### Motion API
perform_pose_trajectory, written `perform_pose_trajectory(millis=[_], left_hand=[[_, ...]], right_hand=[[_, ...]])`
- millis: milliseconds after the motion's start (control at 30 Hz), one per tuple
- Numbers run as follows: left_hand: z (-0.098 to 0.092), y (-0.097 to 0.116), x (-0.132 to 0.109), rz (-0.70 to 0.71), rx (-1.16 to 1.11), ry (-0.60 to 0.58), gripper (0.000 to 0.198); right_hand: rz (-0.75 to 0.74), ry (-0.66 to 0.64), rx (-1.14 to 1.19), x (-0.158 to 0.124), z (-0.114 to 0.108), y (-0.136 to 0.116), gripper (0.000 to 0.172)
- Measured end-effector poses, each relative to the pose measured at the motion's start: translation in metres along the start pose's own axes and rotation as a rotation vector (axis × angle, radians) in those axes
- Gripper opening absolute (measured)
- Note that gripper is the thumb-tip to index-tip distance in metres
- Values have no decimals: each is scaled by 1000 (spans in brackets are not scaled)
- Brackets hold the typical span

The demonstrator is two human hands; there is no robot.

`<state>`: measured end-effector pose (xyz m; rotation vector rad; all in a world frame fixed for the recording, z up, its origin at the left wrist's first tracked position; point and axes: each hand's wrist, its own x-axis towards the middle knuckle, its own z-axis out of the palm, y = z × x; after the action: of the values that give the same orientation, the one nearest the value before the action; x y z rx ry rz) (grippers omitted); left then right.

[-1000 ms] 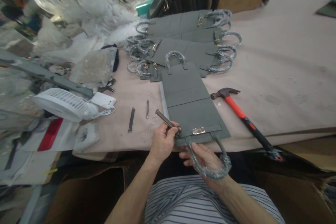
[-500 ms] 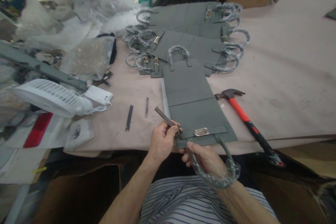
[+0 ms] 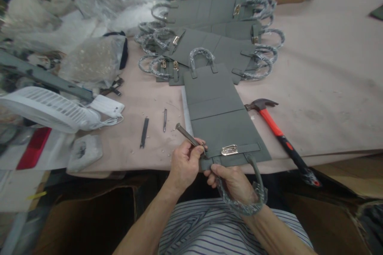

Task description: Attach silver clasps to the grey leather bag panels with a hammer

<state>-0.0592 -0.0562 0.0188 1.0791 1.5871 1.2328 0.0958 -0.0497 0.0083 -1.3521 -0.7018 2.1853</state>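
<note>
A grey-green bag panel (image 3: 220,127) lies at the table's front edge, with a gold clasp (image 3: 229,150) on a strap across its near end. My left hand (image 3: 186,161) is closed around a metal rod-like tool (image 3: 186,134), at the panel's near left corner. The tool leans up and to the left; its lower end is hidden by my fingers. My right hand (image 3: 231,181) pinches the panel's near edge, beside the base of a plastic-wrapped handle (image 3: 248,207). That handle loops over my right wrist. A second wrapped handle (image 3: 202,53) stands at the panel's far end.
A claw hammer (image 3: 277,131) lies to the right. Left of the panel are a thin metal punch (image 3: 165,120), a dark flat strip (image 3: 144,133) and small scattered bits. More bag panels (image 3: 209,44) are piled behind. A white fan (image 3: 50,107) and plastic bags (image 3: 92,59) crowd the left.
The view has shifted slightly, so the surroundings sit a little differently. The near handle has moved a little to the left on my right wrist. Both hands keep their grip.
</note>
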Motion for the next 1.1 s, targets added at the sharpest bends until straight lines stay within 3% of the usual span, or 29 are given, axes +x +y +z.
perform_pose_trajectory(millis=[200,500,800,1100], left_hand=[[-2,4,-6,1,-24,-5,12],[-7,31,-15,100,-2,1,11],[0,23,-23,383,159,36,8],[4,15,-23,375,240,53,11]], right_hand=[[-29,89,-114,-7,7,0,38],[-197,-1,-182,-17,7,-10,35],[-268,-27,-218,-18,1,-9,36],[-267,-12,-207,-13,-3,1,34]])
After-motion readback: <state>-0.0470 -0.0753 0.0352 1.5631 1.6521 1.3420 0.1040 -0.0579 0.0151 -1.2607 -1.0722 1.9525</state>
